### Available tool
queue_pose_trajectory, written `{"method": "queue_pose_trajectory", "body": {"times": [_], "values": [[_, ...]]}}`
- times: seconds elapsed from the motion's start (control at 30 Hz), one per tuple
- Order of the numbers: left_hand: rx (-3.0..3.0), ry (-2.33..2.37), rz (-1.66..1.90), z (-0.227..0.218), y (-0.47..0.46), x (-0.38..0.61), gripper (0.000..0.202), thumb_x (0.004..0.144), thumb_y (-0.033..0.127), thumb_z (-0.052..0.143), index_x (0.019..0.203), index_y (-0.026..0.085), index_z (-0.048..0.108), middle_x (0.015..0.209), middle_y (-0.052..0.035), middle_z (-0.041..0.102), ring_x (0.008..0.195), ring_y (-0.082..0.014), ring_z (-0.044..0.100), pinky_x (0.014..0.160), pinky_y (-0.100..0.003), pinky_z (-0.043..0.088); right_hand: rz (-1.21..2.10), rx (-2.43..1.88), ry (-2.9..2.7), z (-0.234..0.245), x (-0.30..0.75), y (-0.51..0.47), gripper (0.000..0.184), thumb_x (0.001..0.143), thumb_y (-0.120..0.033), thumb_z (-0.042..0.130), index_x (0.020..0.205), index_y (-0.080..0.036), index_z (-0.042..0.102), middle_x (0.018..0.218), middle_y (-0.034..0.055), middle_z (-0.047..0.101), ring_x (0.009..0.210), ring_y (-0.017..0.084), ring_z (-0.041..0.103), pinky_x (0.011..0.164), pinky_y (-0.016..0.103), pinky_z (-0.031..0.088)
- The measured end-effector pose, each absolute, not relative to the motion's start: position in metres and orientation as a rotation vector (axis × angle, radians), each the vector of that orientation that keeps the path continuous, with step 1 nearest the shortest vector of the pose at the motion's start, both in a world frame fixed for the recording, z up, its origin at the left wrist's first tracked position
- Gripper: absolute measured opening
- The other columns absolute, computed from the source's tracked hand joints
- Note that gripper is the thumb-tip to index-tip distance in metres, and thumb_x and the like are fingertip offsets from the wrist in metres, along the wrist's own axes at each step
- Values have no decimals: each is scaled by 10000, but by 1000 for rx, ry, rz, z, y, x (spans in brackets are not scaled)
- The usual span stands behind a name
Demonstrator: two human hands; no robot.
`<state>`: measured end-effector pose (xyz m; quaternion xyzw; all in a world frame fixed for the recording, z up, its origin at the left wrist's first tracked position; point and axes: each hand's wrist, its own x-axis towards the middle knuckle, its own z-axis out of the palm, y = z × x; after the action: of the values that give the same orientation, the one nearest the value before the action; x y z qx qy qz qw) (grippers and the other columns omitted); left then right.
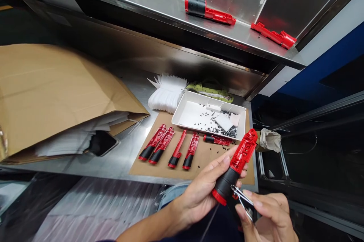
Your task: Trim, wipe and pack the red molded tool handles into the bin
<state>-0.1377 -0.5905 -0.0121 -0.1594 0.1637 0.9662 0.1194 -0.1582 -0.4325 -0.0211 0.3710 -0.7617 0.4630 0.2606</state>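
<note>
L hand (199,192): red/blk grip (234,170); R hand (267,217): sm. pliers (241,200) at its end.

Four tool handles (161,143) lie in a row on the cardboard mat (159,170), just before the tray (199,96) at its back edge.

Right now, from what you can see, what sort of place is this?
Probably a small-parts assembly bench in a workshop or factory: stainless steel shelves, red-and-black plastic handle halves lined up on a brown cardboard sheet, and a white rectangular tray scattered with small black parts.
</note>
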Motion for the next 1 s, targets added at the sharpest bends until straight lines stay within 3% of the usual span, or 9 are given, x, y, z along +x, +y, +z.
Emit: {"method": "queue_pose_trajectory", "body": {"times": [0.43,0.67,0.87,1.0], "values": [[-466,542,2806,-17,-589,-138,556,867,372,709,1392,242,578,888,-73,682,671,-105,609,617,-180,497,1225,971,-2075,-20,-157,-438,154,800,-178,777,870,-205,643,754,13,775,562,136,650,469,243,509],[-475,497,2790,-18,-588,-139,552,867,383,710,1385,239,586,873,-62,688,647,-98,631,630,-177,495,1265,896,-2091,-23,-152,-440,185,770,-97,787,848,-192,649,773,10,786,570,123,658,469,220,501],[-497,473,2785,-18,-588,-140,523,880,363,697,1369,204,600,888,-60,682,697,-109,615,652,-199,494,1213,1001,-2022,-21,-161,-416,219,726,-158,819,831,-217,636,719,0,775,478,130,622,392,228,480],[-494,485,2792,-16,-588,-141,545,871,367,709,1380,213,591,899,-57,684,666,-95,601,653,-186,475,1215,976,-2050,-19,-163,-422,247,718,-116,808,880,-201,642,736,5,777,565,162,687,457,249,528]]}}
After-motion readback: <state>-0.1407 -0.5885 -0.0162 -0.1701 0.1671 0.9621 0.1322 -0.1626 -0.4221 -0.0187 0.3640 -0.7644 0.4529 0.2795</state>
